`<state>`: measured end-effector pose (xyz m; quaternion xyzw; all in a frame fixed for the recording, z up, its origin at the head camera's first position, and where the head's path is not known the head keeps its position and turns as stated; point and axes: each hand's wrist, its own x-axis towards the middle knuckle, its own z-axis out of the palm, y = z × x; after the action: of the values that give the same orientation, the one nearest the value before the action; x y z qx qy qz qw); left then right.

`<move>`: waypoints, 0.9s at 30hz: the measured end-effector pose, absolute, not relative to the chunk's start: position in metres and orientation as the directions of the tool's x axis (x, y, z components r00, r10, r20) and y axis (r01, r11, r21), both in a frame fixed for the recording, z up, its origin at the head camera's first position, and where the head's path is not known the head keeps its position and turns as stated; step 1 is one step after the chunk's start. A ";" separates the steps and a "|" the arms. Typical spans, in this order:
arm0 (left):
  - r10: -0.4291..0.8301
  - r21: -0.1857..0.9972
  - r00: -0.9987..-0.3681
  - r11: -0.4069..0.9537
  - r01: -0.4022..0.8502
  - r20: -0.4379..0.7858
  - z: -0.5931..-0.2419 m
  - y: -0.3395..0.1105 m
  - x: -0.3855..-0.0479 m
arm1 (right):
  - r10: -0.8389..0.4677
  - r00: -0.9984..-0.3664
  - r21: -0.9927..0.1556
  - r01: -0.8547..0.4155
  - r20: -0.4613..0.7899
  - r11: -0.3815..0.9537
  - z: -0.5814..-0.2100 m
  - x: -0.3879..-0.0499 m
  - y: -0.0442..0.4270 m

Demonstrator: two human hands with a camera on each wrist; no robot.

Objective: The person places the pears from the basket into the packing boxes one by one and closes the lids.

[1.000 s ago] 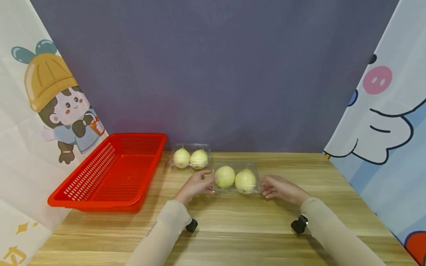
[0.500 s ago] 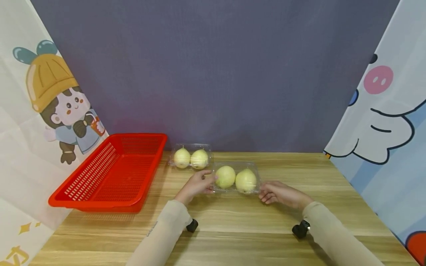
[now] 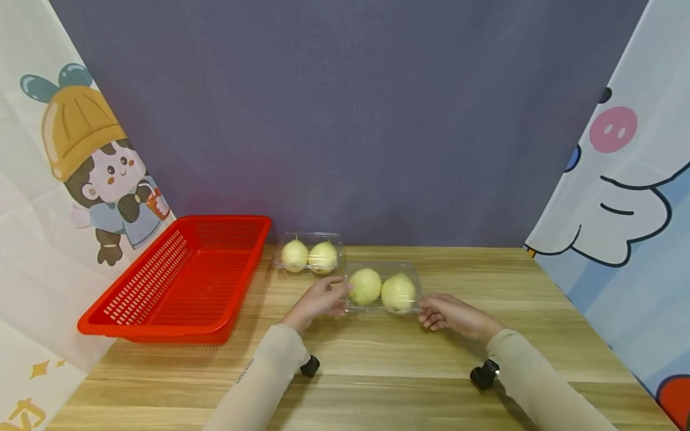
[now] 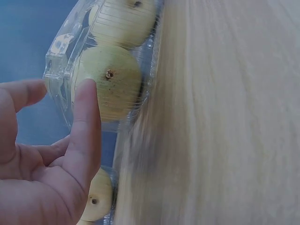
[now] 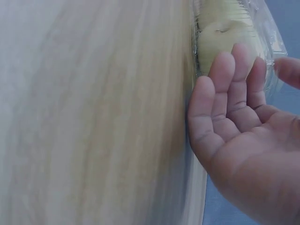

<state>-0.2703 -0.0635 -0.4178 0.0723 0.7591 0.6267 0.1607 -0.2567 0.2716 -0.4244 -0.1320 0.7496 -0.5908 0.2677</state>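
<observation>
A clear plastic box [image 3: 384,267] with two pale yellow-green pears [image 3: 365,287] lies on the wooden table. My left hand [image 3: 321,298] is at its left end; in the left wrist view one fingertip meets the rim and a straight finger [image 4: 86,110] overlaps the near pear. Whether that finger presses on the plastic is unclear. At the box's front right corner is my right hand [image 3: 454,315], its fingers [image 5: 203,101] loosely bent and side by side. The right wrist view has the thumb [image 5: 289,71] close to the box's edge.
Another clear box [image 3: 309,238] with two pears stands behind and to the left, near the dark backdrop [image 3: 356,120]. A red slotted basket [image 3: 226,326] is at the left of the table [image 3: 399,365]. Printed cloths [image 3: 609,209] hang at both sides.
My right hand has shifted slightly toward me along the box's right end, to its front corner. The left hand and both boxes look the same as before.
</observation>
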 end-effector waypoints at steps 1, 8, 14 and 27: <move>0.313 0.976 -0.937 0.195 -0.098 -0.156 -0.418 -0.064 -0.270 | -0.513 -0.823 -0.956 0.117 -0.245 0.269 -0.425 -0.257 0.271; 0.330 0.984 -0.931 0.137 -0.116 -0.156 -0.421 -0.065 -0.269 | -0.498 -0.831 -0.953 0.120 -0.250 0.277 -0.425 -0.257 0.271; 0.345 0.982 -0.921 0.119 -0.150 -0.183 -0.422 -0.067 -0.263 | -0.500 -0.829 -0.953 0.118 -0.250 0.281 -0.424 -0.255 0.271; 0.387 0.977 -0.897 0.088 -0.193 -0.212 -0.424 -0.065 -0.254 | -0.508 -0.821 -0.957 0.147 -0.260 0.252 -0.424 -0.253 0.271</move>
<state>-0.2540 -0.0654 -0.4236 0.0689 0.7053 0.6718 0.2159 -0.2533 0.2712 -0.4238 -0.1217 0.7426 -0.5994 0.2730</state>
